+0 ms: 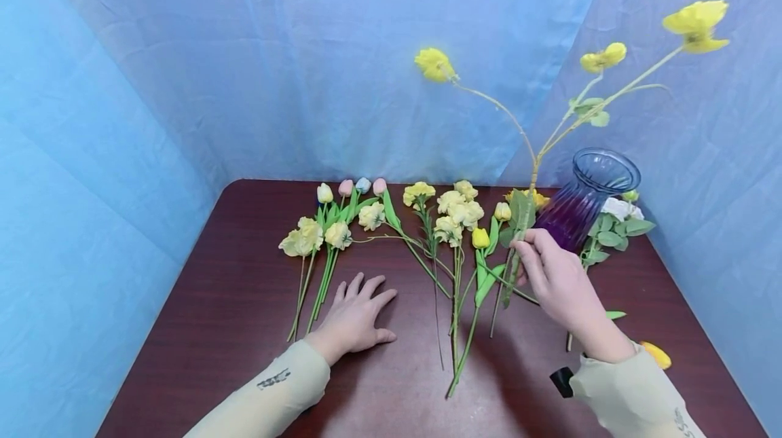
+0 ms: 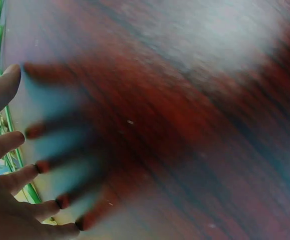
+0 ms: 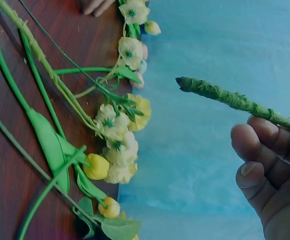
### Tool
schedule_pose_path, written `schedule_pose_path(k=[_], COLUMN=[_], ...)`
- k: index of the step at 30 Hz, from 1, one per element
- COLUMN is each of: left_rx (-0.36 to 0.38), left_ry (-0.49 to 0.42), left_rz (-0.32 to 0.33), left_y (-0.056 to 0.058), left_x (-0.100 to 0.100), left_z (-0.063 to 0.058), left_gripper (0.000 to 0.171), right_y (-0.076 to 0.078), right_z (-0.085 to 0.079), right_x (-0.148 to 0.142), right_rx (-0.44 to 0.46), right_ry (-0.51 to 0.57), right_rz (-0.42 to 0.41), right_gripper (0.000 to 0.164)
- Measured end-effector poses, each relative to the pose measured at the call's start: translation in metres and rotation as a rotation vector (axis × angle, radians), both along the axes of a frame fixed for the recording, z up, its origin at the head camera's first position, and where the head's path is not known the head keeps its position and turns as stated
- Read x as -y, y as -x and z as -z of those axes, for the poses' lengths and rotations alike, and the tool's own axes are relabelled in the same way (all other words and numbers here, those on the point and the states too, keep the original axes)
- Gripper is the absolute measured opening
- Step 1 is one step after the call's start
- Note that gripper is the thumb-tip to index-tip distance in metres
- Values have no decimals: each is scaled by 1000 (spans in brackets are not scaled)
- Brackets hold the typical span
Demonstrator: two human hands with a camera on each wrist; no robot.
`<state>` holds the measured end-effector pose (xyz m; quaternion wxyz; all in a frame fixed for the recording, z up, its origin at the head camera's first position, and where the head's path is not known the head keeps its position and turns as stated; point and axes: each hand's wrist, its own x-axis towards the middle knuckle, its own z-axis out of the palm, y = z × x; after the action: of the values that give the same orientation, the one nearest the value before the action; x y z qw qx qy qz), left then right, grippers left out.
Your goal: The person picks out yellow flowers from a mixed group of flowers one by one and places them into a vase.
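Note:
A tall artificial branch with yellow blooms point(image 1: 435, 65) is pinched by its stem point(image 3: 235, 101) in my right hand point(image 1: 559, 282). Its stem forks upward, and the cut lower end sticks out past the fingers in the right wrist view. Just behind that hand, a blue-purple ribbed glass vase point(image 1: 580, 204) leans to one side. My left hand point(image 1: 357, 321) is spread flat-fingered over the table, fingertips meeting their reflections in the left wrist view. Beside it lie pale yellow flowers point(image 1: 303, 237) and a white tulip point(image 1: 325, 193).
Cream flowers point(image 1: 457, 212) and a yellow tulip point(image 1: 480, 238) lie mid-table, stems crossing. White roses with leaves point(image 1: 617, 224) lie right of the vase. A yellow tulip head point(image 1: 656, 354) sits by the right sleeve. Blue cloth point(image 1: 342, 71) hangs around the brown table point(image 1: 226, 302).

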<state>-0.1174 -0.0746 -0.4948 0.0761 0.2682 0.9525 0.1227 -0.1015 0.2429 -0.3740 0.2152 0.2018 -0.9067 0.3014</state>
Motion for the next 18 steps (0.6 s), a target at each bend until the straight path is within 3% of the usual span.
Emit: schedule_pose_path(k=[9,18], left_rx=[-12,-19], left_ry=[24,31], left_rz=[27,35], left_y=[1,1], left_x=[4,7], left_z=[6,9], left_gripper=[78,79], right_y=[-1,10], right_z=[-5,-16], right_x=[-13,-35], right_rx=[-88,-106], right_ry=[-24,-48], right_rz=[73,108], right_gripper=[5,5])
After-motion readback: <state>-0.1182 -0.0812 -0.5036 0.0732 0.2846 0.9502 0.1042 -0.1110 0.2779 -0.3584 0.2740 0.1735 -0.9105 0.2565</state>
